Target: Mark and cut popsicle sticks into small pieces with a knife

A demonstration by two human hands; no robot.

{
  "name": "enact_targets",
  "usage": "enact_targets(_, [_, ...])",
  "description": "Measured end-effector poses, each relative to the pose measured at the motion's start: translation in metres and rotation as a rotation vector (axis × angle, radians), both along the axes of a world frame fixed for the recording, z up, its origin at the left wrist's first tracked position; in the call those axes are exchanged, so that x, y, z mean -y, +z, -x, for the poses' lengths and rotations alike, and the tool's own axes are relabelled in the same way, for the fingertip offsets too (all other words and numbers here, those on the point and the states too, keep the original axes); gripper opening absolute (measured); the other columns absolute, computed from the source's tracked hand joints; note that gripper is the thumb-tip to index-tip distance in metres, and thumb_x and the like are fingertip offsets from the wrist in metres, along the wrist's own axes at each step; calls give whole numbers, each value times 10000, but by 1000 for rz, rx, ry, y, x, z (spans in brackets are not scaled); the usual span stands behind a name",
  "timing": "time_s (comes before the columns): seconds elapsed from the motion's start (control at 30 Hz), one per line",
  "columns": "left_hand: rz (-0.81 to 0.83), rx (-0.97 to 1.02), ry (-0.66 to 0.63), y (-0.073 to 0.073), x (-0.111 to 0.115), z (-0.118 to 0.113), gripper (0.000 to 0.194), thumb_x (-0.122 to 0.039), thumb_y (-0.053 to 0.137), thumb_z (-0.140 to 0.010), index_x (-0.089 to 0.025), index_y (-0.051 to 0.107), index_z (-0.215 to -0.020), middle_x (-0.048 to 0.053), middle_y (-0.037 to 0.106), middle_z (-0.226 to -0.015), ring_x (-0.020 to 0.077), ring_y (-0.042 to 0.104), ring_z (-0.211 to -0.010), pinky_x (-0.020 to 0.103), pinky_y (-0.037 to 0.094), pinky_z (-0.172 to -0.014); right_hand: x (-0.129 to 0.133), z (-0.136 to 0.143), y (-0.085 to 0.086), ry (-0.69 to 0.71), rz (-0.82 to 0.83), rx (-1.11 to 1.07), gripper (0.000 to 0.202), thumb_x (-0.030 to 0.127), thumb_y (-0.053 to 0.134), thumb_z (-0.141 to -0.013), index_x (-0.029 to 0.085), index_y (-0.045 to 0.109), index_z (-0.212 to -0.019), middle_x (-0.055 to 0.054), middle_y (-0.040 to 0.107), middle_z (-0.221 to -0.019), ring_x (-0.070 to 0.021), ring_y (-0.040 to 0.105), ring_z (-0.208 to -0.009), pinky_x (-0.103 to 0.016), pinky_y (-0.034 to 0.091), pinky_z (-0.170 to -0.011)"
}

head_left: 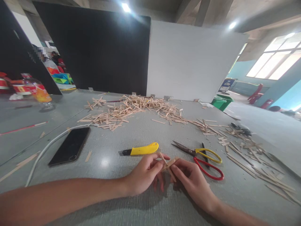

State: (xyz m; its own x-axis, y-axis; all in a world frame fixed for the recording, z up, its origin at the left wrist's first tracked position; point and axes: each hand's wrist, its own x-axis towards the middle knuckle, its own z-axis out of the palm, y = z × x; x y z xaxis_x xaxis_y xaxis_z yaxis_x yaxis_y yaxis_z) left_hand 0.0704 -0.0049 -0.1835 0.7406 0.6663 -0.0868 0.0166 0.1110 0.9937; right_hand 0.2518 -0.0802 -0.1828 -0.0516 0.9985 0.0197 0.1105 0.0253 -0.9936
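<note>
Both of my hands meet above the near part of the grey table, fingers closed around one small piece of crossed wooden sticks (168, 166). My left hand (146, 171) pinches its left side between thumb and fingers. On the other side, my right hand (188, 175) grips the right end of the sticks. Just beyond my left hand lies a yellow utility knife (144, 149), its blade end pointing left. To the right of my right hand, scissors (196, 153) with one yellow and one red handle rest spread apart. A dark pen-like object (206, 153) lies partly under them.
A heap of wooden sticks (145, 105) spreads across the back, with more scraps (254, 150) at right. At left are a black phone (70, 146), a white cable (39, 158) and a drink bottle (39, 91). Black (98, 47) and white (188, 59) panels stand behind.
</note>
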Motion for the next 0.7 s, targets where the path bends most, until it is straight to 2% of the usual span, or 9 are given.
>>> enact_targets(0.17, [11,10,-13,1,0,-1,399,-479,469,-1033,-147,577,-1226,3,666,-707,129,662,-484,179,421,-420,1,-1,-1,18,-16,34,365,534,652,-976,182,738,-938,-12,635,-743,-137,547,-649,-258,480,-603])
enact_targets(0.4, [76,81,11,-2,-1,-4,418,-480,436,-1022,-125,617,-1146,43,682,-762,140,669,-495,180,429,-392,-1,-2,-7,-102,-13,32,374,555,688,-944,184,736,-927,-14,647,-741,-116,502,-594,-232,414,-524])
enact_targets(0.53, [43,79,26,-1,0,-5,361,-451,547,-996,-125,658,-1102,36,671,-807,126,670,-520,186,466,-430,-3,-3,-8,-171,-24,-22,399,581,727,-904,183,714,-886,1,613,-686,-115,502,-574,-224,403,-503])
enact_targets(0.63, [-1,61,-24,2,0,-5,334,-436,643,-968,-125,717,-1066,67,705,-888,110,664,-576,186,490,-487,-3,-3,-5,-198,-25,-49,423,603,739,-885,182,695,-882,2,609,-681,-111,510,-551,-220,413,-488])
enact_targets(0.7, [-8,54,-57,4,0,-5,334,-443,670,-958,-121,750,-998,64,702,-849,109,651,-598,185,493,-509,-1,-2,-4,-179,-26,-45,427,607,730,-893,182,688,-878,8,598,-667,-104,499,-534,-216,402,-474])
